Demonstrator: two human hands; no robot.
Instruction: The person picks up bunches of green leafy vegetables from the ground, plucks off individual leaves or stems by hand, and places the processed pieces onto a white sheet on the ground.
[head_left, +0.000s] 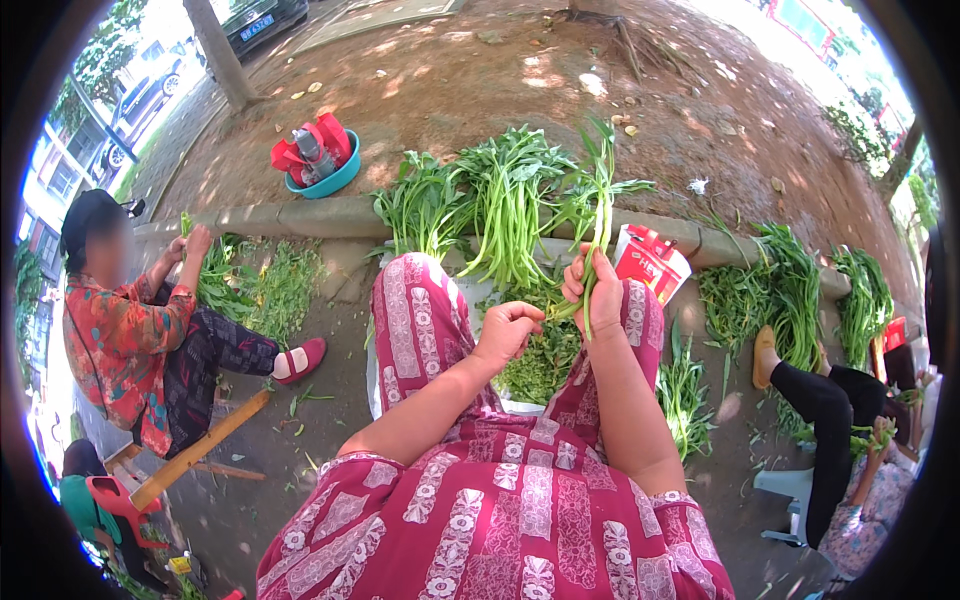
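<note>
My right hand (598, 294) grips a small bunch of leafy greens (602, 202), which look like water spinach, with the leaves pointing away from me. Close to the lower stem ends is my left hand (511, 330), thumb and fingertips drawn together; whether a bit of stem is pinched there I cannot tell. Between my knees lies a heap of loose leaves and trimmings (536, 364) on a pale sheet. Beyond it, bundles of long-stemmed greens (514, 214) rest against a stone curb, their leaves over its top.
A red and white bag (654, 262) stands by my right knee. More greens (684, 405) lie at right. Past the curb (262, 218) sits a teal basin (324, 180) with red bags and a bottle. People holding greens sit on both sides, one beside a wooden stool (202, 448).
</note>
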